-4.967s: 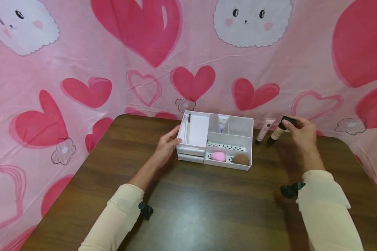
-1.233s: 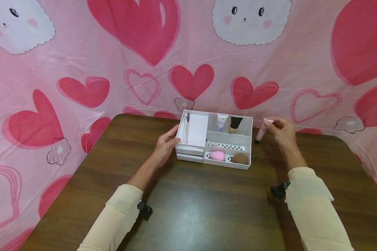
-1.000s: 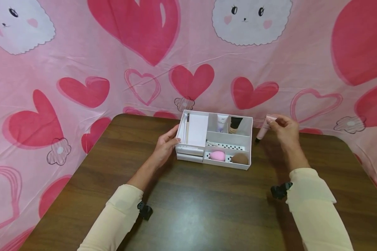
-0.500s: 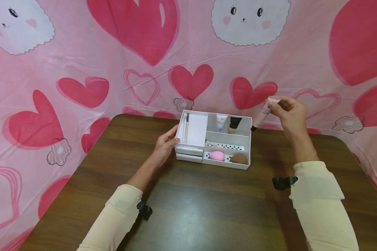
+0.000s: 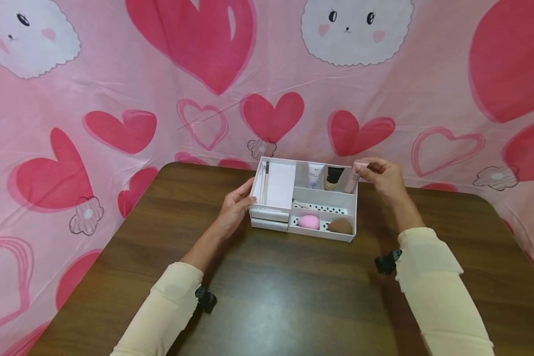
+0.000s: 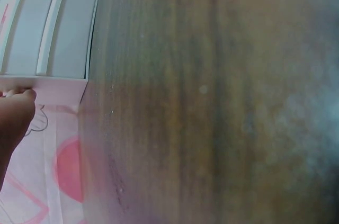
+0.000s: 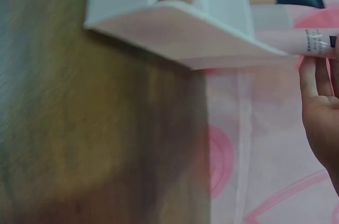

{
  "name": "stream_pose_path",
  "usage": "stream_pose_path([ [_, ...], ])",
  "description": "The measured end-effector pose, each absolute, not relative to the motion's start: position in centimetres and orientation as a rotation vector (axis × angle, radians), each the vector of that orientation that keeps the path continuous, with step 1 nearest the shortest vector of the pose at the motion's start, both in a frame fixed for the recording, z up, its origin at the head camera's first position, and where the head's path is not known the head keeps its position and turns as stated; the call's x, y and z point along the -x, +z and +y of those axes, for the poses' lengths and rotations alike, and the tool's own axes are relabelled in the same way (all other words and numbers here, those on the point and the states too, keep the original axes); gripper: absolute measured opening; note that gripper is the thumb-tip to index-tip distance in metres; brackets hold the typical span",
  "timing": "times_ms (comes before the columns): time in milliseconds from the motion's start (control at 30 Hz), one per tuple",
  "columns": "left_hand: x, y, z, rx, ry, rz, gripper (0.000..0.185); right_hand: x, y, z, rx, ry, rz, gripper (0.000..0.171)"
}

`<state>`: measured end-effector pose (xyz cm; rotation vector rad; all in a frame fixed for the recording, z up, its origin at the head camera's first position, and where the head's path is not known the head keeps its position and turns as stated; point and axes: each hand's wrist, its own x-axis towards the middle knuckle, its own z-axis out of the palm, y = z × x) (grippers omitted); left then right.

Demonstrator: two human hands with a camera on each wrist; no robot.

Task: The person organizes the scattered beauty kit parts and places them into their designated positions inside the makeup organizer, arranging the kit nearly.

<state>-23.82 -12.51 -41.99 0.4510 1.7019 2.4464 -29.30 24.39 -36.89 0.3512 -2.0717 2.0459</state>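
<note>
My right hand (image 5: 384, 180) pinches the pale pink cosmetic tube (image 5: 353, 181) by its flat top end. The tube's lower part is inside the back right compartment of a white makeup organizer (image 5: 280, 183), hidden by the side wall in the right wrist view. Beside it in the back row stand a black-capped foundation tube (image 5: 334, 175) and a white tube (image 5: 314, 174). At the organizer's left side my left hand (image 5: 233, 210) holds the wall, thumb at the front corner; the left wrist view shows its fingers (image 6: 21, 94) against that side.
The organizer's front compartments hold a pink makeup sponge (image 5: 309, 222) and a brown rounded piece (image 5: 340, 226). Thin brushes (image 5: 266, 183) lie in its left tray, above two drawers (image 5: 269, 220). Behind the wooden table (image 5: 267, 287) hangs a pink heart-patterned cloth (image 5: 160, 74).
The black-capped tube went from the table into the organizer. My right hand then lifted the pink tube off the table and brought it left into the back right compartment. The left hand stayed put.
</note>
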Motion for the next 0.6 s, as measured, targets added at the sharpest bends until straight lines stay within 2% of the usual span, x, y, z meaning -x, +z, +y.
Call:
stream_pose_path([
  [133, 24.0, -41.9, -12.5, -0.45, 2.441, 1.709, 0.06, 29.2, -37.6, 24.5, -0.327, 2.001, -2.152, 0.031],
  [367, 24.2, -41.9, -12.5, -0.46, 2.43, 1.72, 0.06, 29.2, -37.6, 24.7, -0.306, 1.801, -2.338, 0.02],
  [600, 24.6, -41.7, -13.0, -0.46, 2.351, 1.774, 0.06, 28.5, -38.3, 25.3, -0.289, 1.942, -2.119, 0.028],
])
